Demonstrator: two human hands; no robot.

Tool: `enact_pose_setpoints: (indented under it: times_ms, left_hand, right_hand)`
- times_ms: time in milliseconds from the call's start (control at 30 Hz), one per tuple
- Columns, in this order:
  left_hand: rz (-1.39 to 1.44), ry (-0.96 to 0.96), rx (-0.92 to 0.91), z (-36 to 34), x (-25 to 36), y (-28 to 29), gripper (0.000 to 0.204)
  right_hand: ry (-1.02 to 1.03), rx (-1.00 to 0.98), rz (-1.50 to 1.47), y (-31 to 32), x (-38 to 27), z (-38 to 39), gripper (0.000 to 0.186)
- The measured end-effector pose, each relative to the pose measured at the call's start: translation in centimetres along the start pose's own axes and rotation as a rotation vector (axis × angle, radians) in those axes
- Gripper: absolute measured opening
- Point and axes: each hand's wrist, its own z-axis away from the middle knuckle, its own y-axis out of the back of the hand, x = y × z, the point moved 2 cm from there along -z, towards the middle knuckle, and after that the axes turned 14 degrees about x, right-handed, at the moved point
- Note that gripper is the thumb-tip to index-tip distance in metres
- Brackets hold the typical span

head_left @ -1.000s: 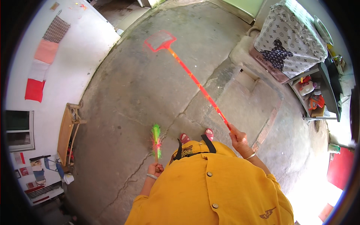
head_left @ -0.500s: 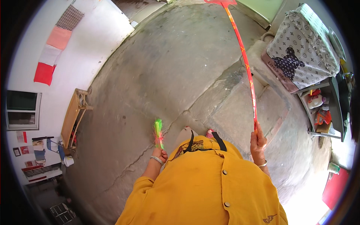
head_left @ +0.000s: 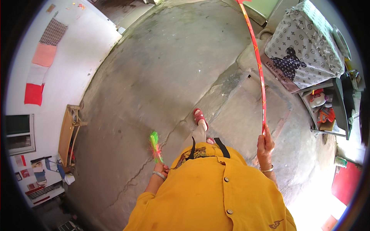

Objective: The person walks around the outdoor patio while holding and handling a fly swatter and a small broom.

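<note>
My left hand (head_left: 161, 169), low beside my yellow shirt (head_left: 192, 188), is closed around a small brush-like thing (head_left: 154, 143) with bright green and pink bristles, pointing forward. On the other side my right hand (head_left: 265, 149) grips the near end of a long, thin red stick (head_left: 258, 63) with a yellow pattern. That stick stretches ahead to the top of the picture. Its far end widens into something red, cut off by the picture's edge, so I cannot tell its kind. A bracelet is on each wrist.
Cracked concrete floor (head_left: 165, 73) lies ahead. My foot in a red sandal (head_left: 199, 117) is forward. A patterned cloth cover (head_left: 304, 46) drapes something at right, over a dark shelf (head_left: 341, 107) with bottles. A wooden bench (head_left: 68, 134) stands by the left white wall (head_left: 81, 38).
A foot in a red sandal has come forward. The bench and wall have shifted left and lower in the picture. Both hands keep their holds; the stick's far end now sits further right.
</note>
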Motion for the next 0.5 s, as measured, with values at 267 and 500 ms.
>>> enact_pose_setpoints:
  times_ms: [267,500]
  left_hand:
    - [-0.007,0.045,0.004,-7.2,2.5,-1.0,0.006]
    - [-0.063,0.051,-0.063,-13.8,5.5,-1.5,0.005]
  right_hand:
    - [-0.122,0.007,0.078,-3.9,-1.3,-5.9,0.042]
    - [-0.256,0.019,0.031,-7.7,-2.7,-10.2,0.042]
